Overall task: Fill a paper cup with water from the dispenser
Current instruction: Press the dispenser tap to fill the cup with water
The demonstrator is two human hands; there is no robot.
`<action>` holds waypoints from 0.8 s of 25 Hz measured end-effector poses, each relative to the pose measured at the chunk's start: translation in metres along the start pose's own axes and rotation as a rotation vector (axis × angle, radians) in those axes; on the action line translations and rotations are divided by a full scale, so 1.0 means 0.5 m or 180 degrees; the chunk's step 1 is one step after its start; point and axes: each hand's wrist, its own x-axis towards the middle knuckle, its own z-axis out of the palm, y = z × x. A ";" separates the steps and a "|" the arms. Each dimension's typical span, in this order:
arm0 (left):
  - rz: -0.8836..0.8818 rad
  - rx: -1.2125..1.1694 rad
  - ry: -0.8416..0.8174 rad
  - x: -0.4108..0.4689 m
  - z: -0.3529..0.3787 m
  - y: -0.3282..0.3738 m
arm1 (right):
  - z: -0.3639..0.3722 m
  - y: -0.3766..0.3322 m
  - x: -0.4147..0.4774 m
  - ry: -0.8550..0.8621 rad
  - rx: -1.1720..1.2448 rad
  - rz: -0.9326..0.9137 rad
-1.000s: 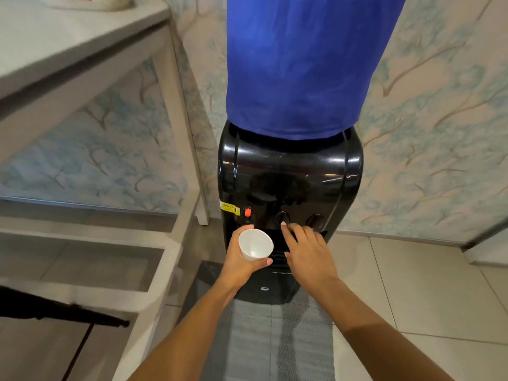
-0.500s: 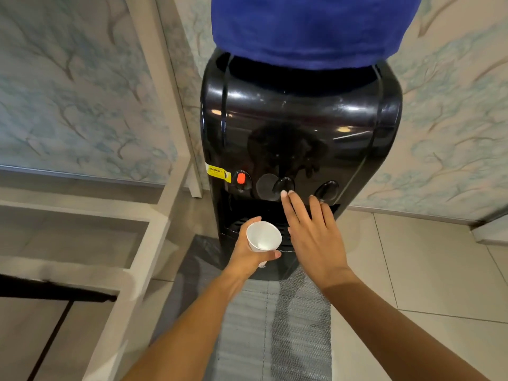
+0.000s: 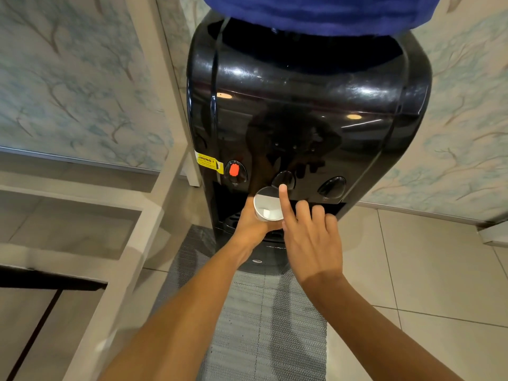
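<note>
A glossy black water dispenser (image 3: pixel 308 105) fills the middle of the head view, a blue-covered bottle (image 3: pixel 316 12) on top. Its front carries three buttons: red on the left (image 3: pixel 234 170), a black middle one (image 3: pixel 284 178), a black right one (image 3: pixel 332 187). My left hand (image 3: pixel 251 224) grips a small white paper cup (image 3: pixel 268 206) and holds it in the recess under the middle button. My right hand (image 3: pixel 310 235) has its index finger stretched out, the tip touching the middle button's lower edge, the other fingers curled. No water shows in the cup.
A white shelf frame (image 3: pixel 154 215) stands close on the left of the dispenser. A grey woven mat (image 3: pixel 264 325) lies on the tiled floor in front. A yellow warning sticker (image 3: pixel 207 162) sits beside the red button. Patterned wallpaper lines the wall behind.
The camera has come closer and lower. My left hand has moved the cup in under the middle button. My right hand's spread fingers have curled, leaving only the index finger on the button.
</note>
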 end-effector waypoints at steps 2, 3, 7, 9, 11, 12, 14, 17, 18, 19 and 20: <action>0.0006 0.0017 0.0034 0.001 0.000 -0.003 | -0.005 -0.003 0.003 -0.0046 0.0019 0.0027; -0.0009 0.0017 0.0052 0.001 0.000 -0.003 | -0.006 -0.004 0.004 -0.0066 0.0054 0.0047; -0.0131 -0.0022 0.0024 0.009 0.010 0.007 | -0.012 -0.006 0.009 -0.0124 0.0117 0.0154; -0.0184 -0.0047 0.0027 0.013 0.015 0.014 | -0.014 -0.003 0.013 -0.0133 0.0106 0.0187; -0.0178 -0.0080 -0.0011 0.017 0.015 0.016 | -0.015 0.002 0.018 -0.0157 0.0155 0.0237; -0.0164 -0.0097 -0.0039 0.019 0.014 0.016 | -0.015 0.004 0.020 -0.0169 0.0201 0.0265; -0.0162 -0.0104 -0.0055 0.021 0.011 0.016 | -0.015 0.005 0.024 -0.0192 0.0300 0.0307; -0.0155 -0.0114 -0.0039 0.021 0.009 0.016 | -0.014 0.004 0.024 -0.0209 0.0382 0.0337; -0.0165 -0.0098 -0.0015 0.021 0.009 0.016 | -0.013 0.005 0.024 -0.0208 0.0399 0.0339; -0.0174 -0.0082 -0.0001 0.021 0.008 0.016 | -0.012 0.006 0.024 -0.0206 0.0414 0.0335; -0.0185 -0.0075 -0.0003 0.020 0.007 0.016 | -0.011 0.007 0.024 -0.0207 0.0419 0.0330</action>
